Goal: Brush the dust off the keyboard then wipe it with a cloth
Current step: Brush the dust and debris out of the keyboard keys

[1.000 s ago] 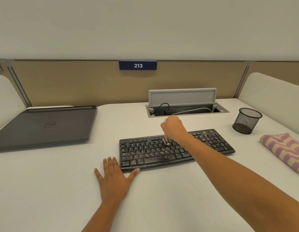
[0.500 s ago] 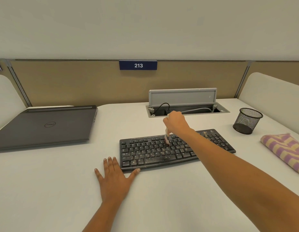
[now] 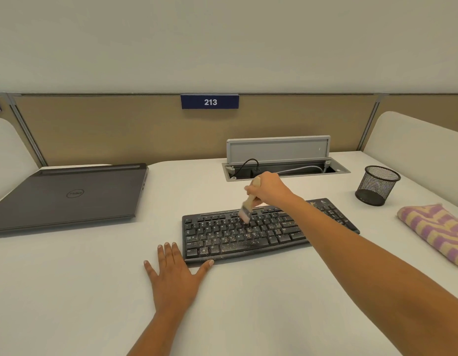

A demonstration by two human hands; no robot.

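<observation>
Plenty of pale dust (image 3: 224,246) speckles the black keyboard (image 3: 271,236) at centre frame. Right hand (image 3: 270,188) curls round a wooden brush (image 3: 249,204), bristles on the upper key rows; left hand (image 3: 174,274) lies flat, fingers spread, thumb at the keyboard's front edge.

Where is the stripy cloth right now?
In the head view, the cloth lies at the right side of the desk, right of the keyboard and just nearer than the mesh cup.

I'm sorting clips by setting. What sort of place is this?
Probably a shared office or library workstation: a numbered sign reading 213, a flip-up cable hatch and a closed laptop.
</observation>
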